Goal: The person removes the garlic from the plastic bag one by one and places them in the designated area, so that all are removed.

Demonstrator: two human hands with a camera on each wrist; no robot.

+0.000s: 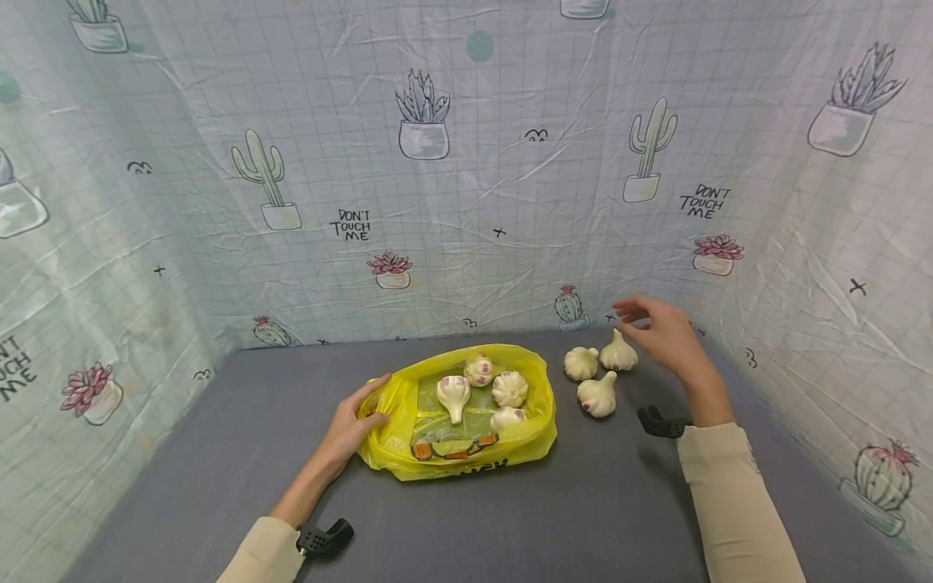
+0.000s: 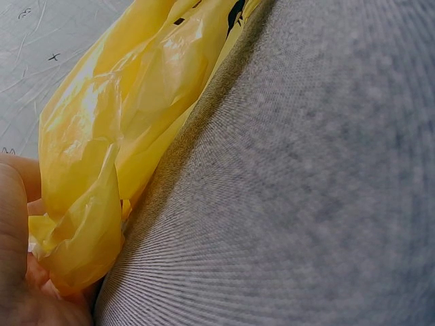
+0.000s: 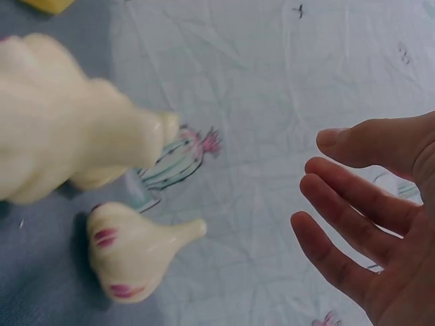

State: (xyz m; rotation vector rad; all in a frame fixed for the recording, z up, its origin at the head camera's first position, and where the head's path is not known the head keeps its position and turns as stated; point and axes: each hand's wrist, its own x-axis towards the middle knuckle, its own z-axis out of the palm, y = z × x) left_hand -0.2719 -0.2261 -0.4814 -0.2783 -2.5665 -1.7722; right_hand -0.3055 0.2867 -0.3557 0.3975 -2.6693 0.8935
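A yellow plastic bag (image 1: 535,437) lies with its mouth spread wide, several white garlic bulbs (image 1: 453,393) with purple marks inside it. My left hand (image 1: 351,421) holds the bag's left end between thumb and fingers; the left wrist view shows the bunched yellow plastic (image 2: 88,224) against the palm. To the right of the bag, three more garlic bulbs (image 1: 598,395) stand close together on the table. Over the rearmost of them hovers my right hand (image 1: 659,332), fingers loosely extended and holding nothing. From the right wrist, a garlic bulb (image 3: 136,251) appears apart from the fingertips (image 3: 309,227).
The grey tabletop (image 1: 510,526) extends around the bag. A pale curtain (image 1: 481,202) printed with potted cacti closes off the back and both sides, right behind the garlic. Black wrist mounts (image 1: 324,537) sit on both wrists.
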